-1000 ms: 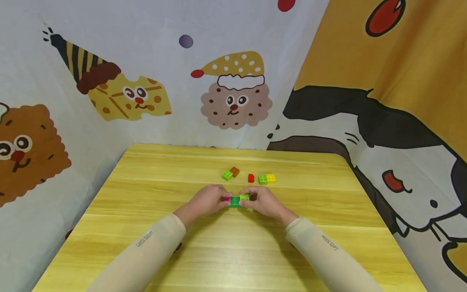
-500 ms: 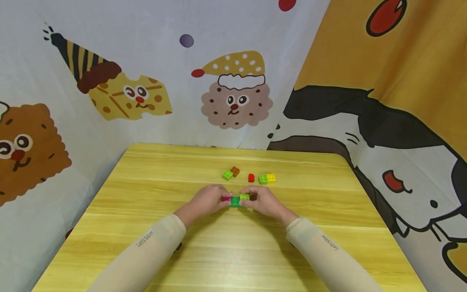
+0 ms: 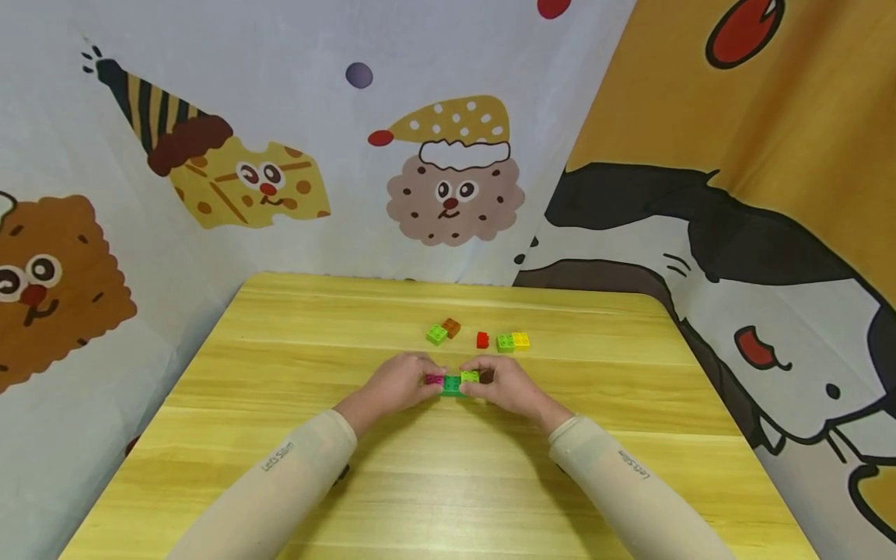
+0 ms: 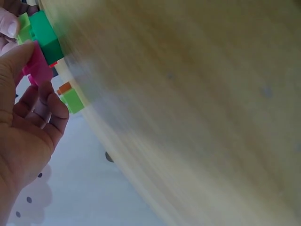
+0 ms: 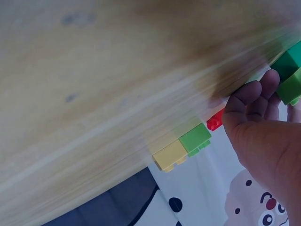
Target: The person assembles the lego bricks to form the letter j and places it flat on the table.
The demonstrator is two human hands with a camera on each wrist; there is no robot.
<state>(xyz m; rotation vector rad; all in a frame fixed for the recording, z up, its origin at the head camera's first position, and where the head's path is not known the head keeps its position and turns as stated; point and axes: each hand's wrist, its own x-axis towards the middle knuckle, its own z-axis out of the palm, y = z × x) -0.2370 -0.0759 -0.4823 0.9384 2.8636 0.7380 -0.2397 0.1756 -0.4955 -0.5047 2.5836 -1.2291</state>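
Observation:
My left hand (image 3: 400, 383) pinches a pink toy brick (image 4: 39, 67) between thumb and fingers. From the other side, my right hand (image 3: 505, 384) grips a lime green brick (image 3: 470, 376). Between the hands a longer dark green brick (image 3: 452, 385) shows its studs, with the pink brick at its left end and the lime one at its right end. In the right wrist view, the lime brick (image 5: 291, 87) sits against the dark green brick (image 5: 289, 61). Fingers cover parts of the pink and lime bricks.
Behind the hands on the wooden table (image 3: 448, 482) lie a green brick (image 3: 437, 334) touching a brown brick (image 3: 451, 327), a small red brick (image 3: 483, 340), and a green brick (image 3: 505, 343) beside a yellow one (image 3: 521, 341). A printed cloth (image 3: 280, 93) hangs behind the table.

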